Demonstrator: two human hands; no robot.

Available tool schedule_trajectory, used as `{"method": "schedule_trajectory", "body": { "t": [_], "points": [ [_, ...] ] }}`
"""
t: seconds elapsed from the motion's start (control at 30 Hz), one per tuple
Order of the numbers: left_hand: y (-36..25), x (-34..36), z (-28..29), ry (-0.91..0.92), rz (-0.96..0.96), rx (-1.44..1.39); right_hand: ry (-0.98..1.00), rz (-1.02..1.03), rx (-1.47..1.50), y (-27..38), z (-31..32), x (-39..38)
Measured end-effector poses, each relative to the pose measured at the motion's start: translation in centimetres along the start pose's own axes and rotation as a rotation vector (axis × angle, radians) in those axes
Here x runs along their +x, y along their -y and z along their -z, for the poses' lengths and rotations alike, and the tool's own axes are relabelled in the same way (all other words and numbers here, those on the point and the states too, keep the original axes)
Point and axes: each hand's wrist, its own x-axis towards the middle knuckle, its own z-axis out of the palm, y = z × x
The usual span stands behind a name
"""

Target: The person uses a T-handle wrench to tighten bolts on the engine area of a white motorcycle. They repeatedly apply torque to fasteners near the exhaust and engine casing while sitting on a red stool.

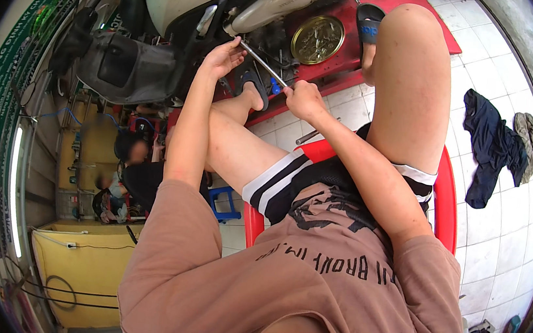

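A long chrome wrench (263, 65) slants from the underside of a scooter (275, 3) down to the right. My right hand (305, 100) is wrapped round its lower end. At the wrench's upper end, against the scooter, my left hand (223, 60) has its fingers curled on the tool. What the wrench's head sits on is hidden by the fingers and the scooter's casing. Right of the wrench, a round gold-coloured tray (297, 46) with small metal parts lies on the red platform (346, 70) under the scooter.
My slippered feet are on and beside the platform. I sit on a red plastic stool (448, 207). A metal bar (308, 138) lies near my right forearm. Dark cloth (489, 146) lies on the tiles at right. Another person (140, 175) and a blue stool (224, 205) are at left.
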Motion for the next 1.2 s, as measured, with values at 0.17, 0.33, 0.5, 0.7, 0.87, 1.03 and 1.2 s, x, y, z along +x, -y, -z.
{"method": "schedule_trajectory", "body": {
  "t": [0.17, 0.33, 0.5, 0.7, 0.87, 1.03, 1.2],
  "points": [
    [0.1, -1.2, -2.2, -0.002, -0.132, 0.04, -0.017, 0.03, -0.027, 0.1, -0.1, 0.4],
    [1.2, -1.3, -5.7, -0.124, -0.374, 0.177, -0.025, 0.011, 0.095, -0.4, -0.6, 0.6],
    [2.0, 0.3, -7.8, -0.122, -0.573, 0.362, 0.025, -0.097, 0.105, -0.9, -0.4, 0.8],
    [2.3, -0.5, -10.5, -0.183, -0.694, 0.564, 0.005, -0.09, 0.162, -0.9, 0.5, 1.3],
    [1.6, -1.0, -7.6, -0.165, -0.635, 0.548, 0.234, -0.081, 0.238, -0.3, -0.5, 0.1],
    [-1.4, -3.9, -4.2, -0.244, -0.606, 0.422, 0.542, -0.079, 0.475, 4.9, -0.4, -3.5],
    [-1.7, -4.0, -3.5, -0.467, -0.662, 0.365, 0.577, -0.008, 0.511, 7.9, -2.0, -3.6]
  ]
}}
